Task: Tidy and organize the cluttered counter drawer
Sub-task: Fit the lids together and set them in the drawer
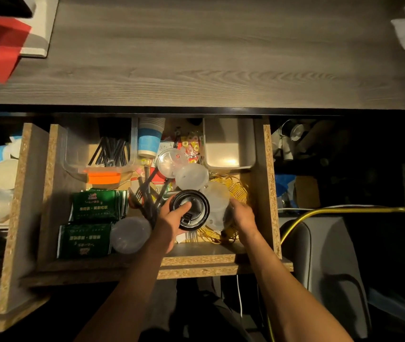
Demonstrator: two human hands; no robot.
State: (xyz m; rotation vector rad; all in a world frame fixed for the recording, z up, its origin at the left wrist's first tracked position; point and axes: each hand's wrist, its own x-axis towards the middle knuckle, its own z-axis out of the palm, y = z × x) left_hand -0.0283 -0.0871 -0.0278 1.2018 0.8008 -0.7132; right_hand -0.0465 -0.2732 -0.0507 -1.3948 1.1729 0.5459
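- Head view: drawer (268, 183) pulled open under the counter (196, 58).
- Left hand (169, 218) grasps a black lid (190, 209) near the drawer's front edge, thumb on top.
- Right hand (243, 215) curls round clear lids (217, 206) beside it, over a yellow wire basket (238, 188).
- Green packets (93, 218) occupy the front left corner; black straws (112, 153) lie in a clear tray at the back left.

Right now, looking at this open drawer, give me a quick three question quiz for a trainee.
1. True or false: the left hand holds the black lid.
2. What lies in the clear bin at the drawer's back left? A) black straws B) spoons C) napkins
3. Fill in: the right hand grips a stack of clear ___ lying over the yellow wire basket.

Key: 1 true; 2 A, the black straws; 3 lids, that is the clear lids.
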